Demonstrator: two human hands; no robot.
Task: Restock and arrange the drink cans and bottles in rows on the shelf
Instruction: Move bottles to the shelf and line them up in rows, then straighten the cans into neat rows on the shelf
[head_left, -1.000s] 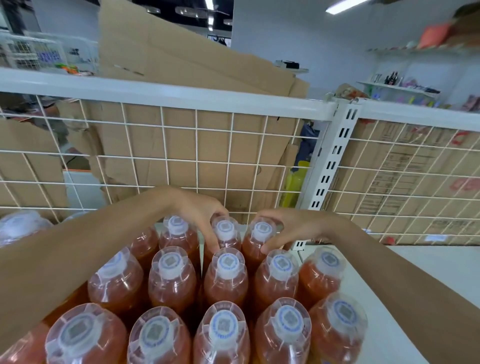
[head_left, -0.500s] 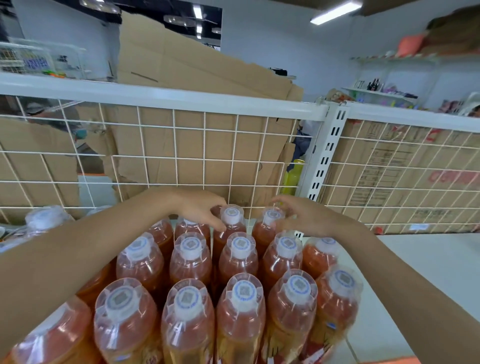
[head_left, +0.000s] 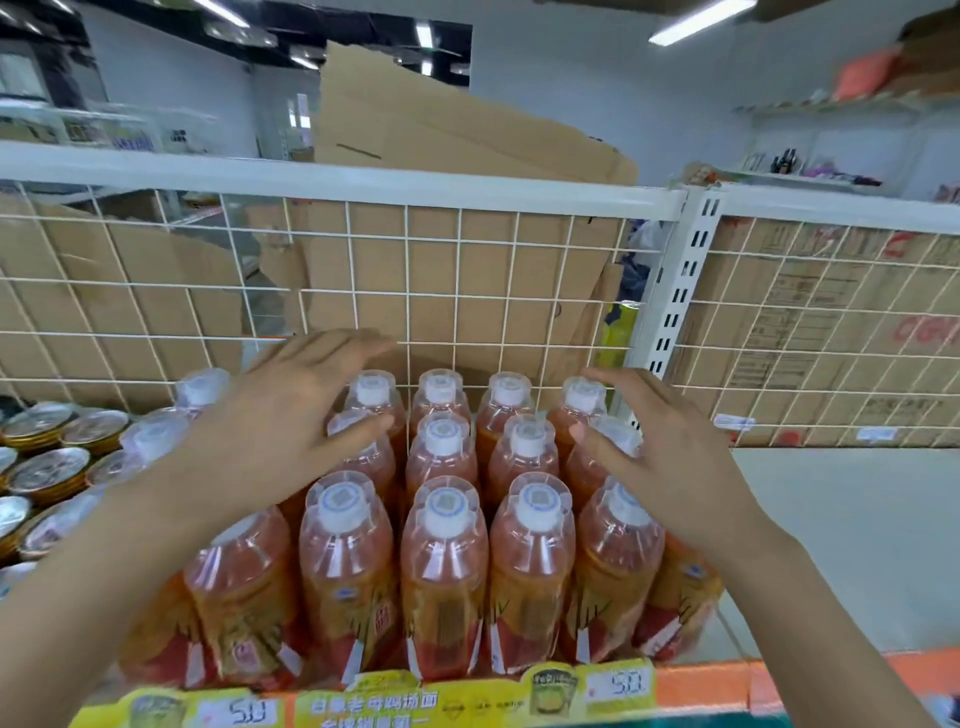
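Note:
Several orange drink bottles (head_left: 444, 561) with white caps stand in tidy rows on the shelf (head_left: 831, 545), reaching back to the white wire grid. My left hand (head_left: 280, 436) hovers over the left rows with its fingers spread and straight. My right hand (head_left: 660, 457) hovers over the right-hand column, fingers also extended. Neither hand holds a bottle. Whether the fingertips touch the caps is unclear. A few bottles under my left forearm are hidden.
Gold-rimmed cans (head_left: 49, 473) sit in rows at the far left of the shelf. The wire grid back panel (head_left: 457, 291) and a slotted upright post (head_left: 680, 296) close the rear. Flattened cardboard (head_left: 431, 135) leans behind it. Yellow price tags (head_left: 374, 706) line the orange front edge.
Both hands have let go of the back-row bottle caps, opened and lifted slightly apart. The view has pulled back, showing the front row and price strip.

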